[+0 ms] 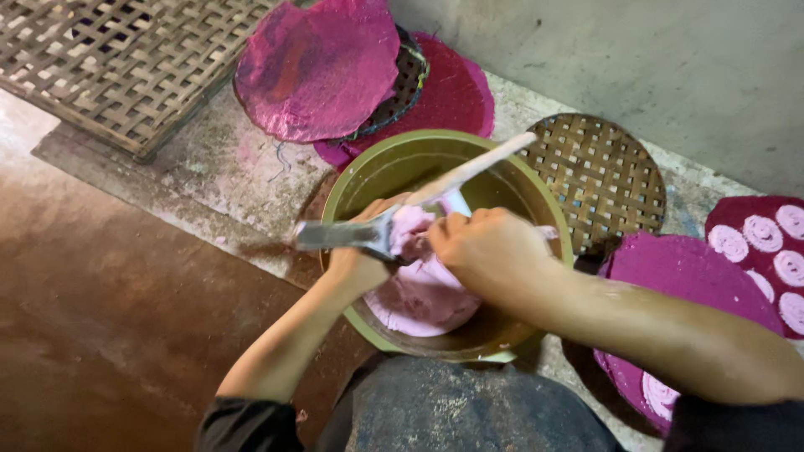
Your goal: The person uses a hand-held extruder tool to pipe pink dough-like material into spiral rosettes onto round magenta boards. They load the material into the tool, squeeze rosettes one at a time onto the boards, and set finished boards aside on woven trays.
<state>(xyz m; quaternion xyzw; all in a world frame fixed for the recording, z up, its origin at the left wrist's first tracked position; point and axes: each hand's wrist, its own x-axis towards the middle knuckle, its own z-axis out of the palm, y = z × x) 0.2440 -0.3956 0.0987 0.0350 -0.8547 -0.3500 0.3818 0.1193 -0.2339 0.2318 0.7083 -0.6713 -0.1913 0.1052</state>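
An olive-green bowl [536, 213] stands in front of my knees and holds a lump of pale pink dough [423, 293]. My left hand [356, 259] reaches in over the bowl's left rim. It grips a flat metal blade with a long white handle [477, 167] that slants up to the right. My right hand [486, 247] comes in from the right and closes on the top of the pink dough beside the blade. The two hands nearly touch above the bowl's middle.
A round woven bamboo tray [599, 180] lies right of the bowl. Pink-stained round trays [318, 67] are stacked behind it. A magenta tray [687, 280] and another with pink spiral rolls [762, 234] sit at the right. A bamboo lattice [117, 59] leans at top left, with brown floor at the left.
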